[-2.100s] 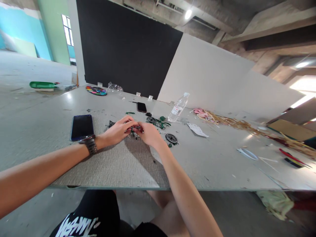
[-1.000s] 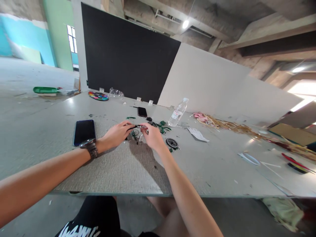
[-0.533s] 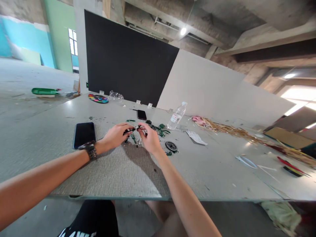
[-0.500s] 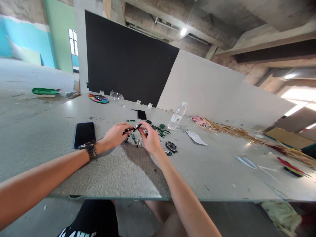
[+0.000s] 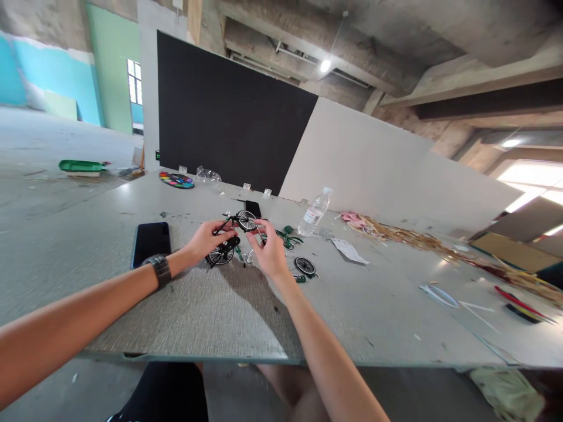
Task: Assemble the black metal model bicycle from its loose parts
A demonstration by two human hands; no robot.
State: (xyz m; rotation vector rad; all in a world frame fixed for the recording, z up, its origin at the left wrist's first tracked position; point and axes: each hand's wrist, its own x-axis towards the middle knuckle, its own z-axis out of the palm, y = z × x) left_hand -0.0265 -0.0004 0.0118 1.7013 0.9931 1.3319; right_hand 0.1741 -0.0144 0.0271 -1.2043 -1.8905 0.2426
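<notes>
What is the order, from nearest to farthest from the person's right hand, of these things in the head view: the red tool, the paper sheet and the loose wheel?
From the right hand:
1. Loose wheel, just to its right.
2. Paper sheet, farther right.
3. Red tool, at the far right of the table.

2 lamps (image 5: 325, 65) glow beneath the concrete ceiling (image 5: 356, 35).

Black with silvery spokes, the miniature bicycle (image 5: 231, 242) matches the separate wheel (image 5: 305, 266), while the small parts (image 5: 288, 238) are dark green. The bench (image 5: 185, 319) is grey with fine streaks, the palette (image 5: 176, 180) dark-edged with many-coloured patches. Plain black covers the board (image 5: 233, 111), off-white the adjoining panel (image 5: 352, 158), straw-yellow the strips (image 5: 413, 234), and white the bottle cap (image 5: 327, 190).
</notes>
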